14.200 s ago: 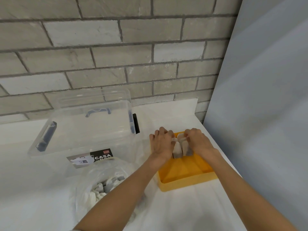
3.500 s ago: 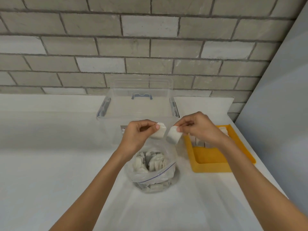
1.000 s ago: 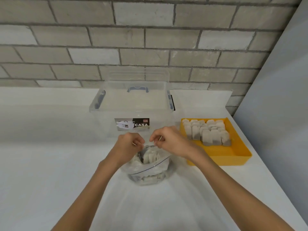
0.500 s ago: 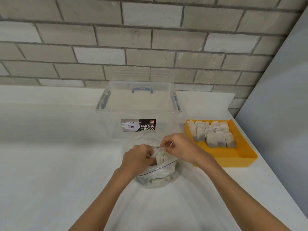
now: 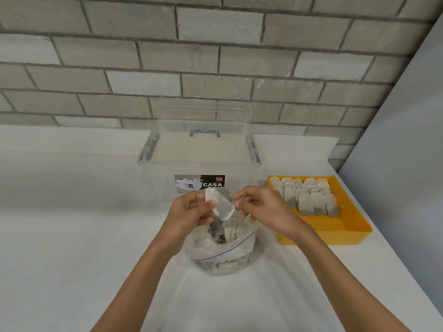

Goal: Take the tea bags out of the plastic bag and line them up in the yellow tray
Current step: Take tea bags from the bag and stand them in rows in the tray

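Label [image 5: 199, 183] on clear box [image 5: 199, 152] — "CASA"; tea bag [image 5: 221, 207] in left fingers [image 5: 191, 205]

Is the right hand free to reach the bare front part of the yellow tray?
Probably yes: the right hand is over the plastic bag, beside the yellow tray, with nothing standing between them, and the tray floor in front of the lined-up tea bags is bare.

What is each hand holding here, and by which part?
The left hand pinches a tea bag by its upper end. Whether the right hand grips it too cannot be told.
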